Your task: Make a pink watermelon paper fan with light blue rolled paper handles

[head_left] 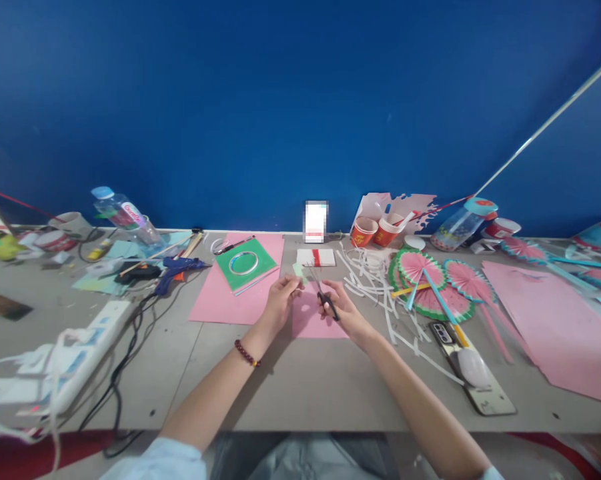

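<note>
My right hand [344, 308] is wrapped round the black handles of a pair of scissors [329, 305], whose blades point up and away from me. Close to the blades, my left hand [281, 297] is closed in a pinch on a small pale green piece of paper [299, 270]. How far the fingers cover that piece is hard to make out. Below both hands lies a small pink sheet of paper [317, 328]. Just beyond them rests a white box with a red band [316, 257].
To the left are a larger pink sheet [205, 308], green paper with a tape roll [243, 263], a glue gun [177, 272] and a power strip [93, 347]. On the right are white paper strips [380, 288], watermelon paper fans [423, 270], paper cups [364, 231] and a phone [487, 393].
</note>
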`<state>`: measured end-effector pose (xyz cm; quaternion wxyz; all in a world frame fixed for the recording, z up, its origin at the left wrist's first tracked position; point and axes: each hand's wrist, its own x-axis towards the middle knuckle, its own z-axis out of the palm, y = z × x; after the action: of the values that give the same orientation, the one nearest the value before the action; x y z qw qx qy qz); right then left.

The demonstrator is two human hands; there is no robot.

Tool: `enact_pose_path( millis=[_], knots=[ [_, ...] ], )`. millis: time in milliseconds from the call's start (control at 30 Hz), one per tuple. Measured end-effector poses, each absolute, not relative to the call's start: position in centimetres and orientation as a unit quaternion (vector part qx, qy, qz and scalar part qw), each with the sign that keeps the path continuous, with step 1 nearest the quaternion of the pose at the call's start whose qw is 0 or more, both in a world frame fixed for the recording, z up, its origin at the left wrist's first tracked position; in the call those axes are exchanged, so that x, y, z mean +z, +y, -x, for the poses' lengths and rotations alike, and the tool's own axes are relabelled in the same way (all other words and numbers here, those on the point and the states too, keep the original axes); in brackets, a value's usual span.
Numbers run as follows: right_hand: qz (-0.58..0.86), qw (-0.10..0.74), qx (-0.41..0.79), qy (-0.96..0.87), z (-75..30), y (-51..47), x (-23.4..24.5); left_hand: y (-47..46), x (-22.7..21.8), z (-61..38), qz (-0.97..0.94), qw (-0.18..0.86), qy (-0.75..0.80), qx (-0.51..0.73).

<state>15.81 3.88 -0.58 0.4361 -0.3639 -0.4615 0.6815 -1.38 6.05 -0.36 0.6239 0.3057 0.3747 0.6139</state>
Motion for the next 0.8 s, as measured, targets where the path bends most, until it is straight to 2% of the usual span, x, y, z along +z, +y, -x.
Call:
enact_pose_path(
  millis=[433, 800],
  knots=[
    [0.347, 0.379, 0.703, -0.492, -15.9, 3.9, -1.4, 5.9, 0.8, 1.2, -0.279, 0.611, 0.371, 0.642],
    [0.366, 0.387, 0.691, -0.489, -15.7, 3.6, -0.7, 6.1, 0.2, 1.7, -0.31, 0.584, 0.398, 0.636]
  ],
)
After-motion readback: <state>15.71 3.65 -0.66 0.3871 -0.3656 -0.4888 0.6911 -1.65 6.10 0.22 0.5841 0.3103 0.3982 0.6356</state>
